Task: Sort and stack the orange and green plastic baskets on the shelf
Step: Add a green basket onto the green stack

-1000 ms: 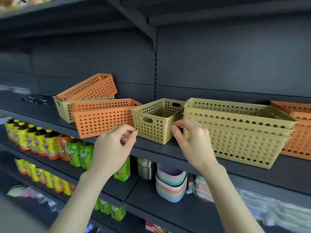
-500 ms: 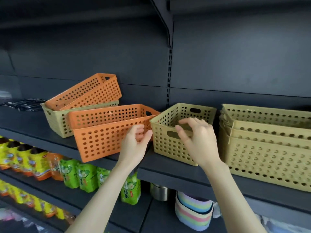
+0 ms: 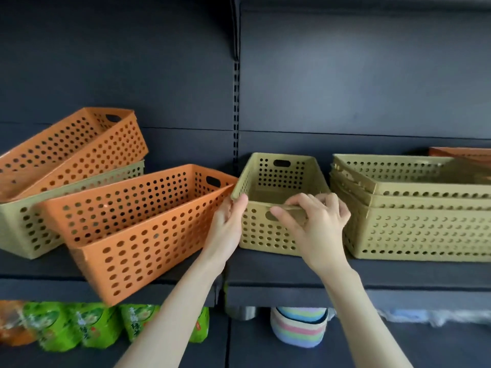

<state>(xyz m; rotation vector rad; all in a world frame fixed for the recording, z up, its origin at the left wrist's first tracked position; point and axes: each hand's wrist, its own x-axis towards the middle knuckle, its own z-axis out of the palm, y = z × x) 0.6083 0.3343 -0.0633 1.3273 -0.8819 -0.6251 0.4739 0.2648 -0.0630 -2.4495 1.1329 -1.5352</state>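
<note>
Now both hands hold the small green plastic basket with round holes (image 3: 261, 235), which sits on the dark shelf (image 3: 292, 272). The left hand (image 3: 227, 227) grips its front corner, thumb on the rim. The right hand (image 3: 316, 227) curls its fingers over the front rim by the handle hole. Two hands probably keep it level for a lift. Just left of the left hand, a big orange plastic basket (image 3: 138, 224) leans over the shelf edge and could slip. Just right of the right hand stands a stack of bigger green plastic baskets (image 3: 425, 229).
</note>
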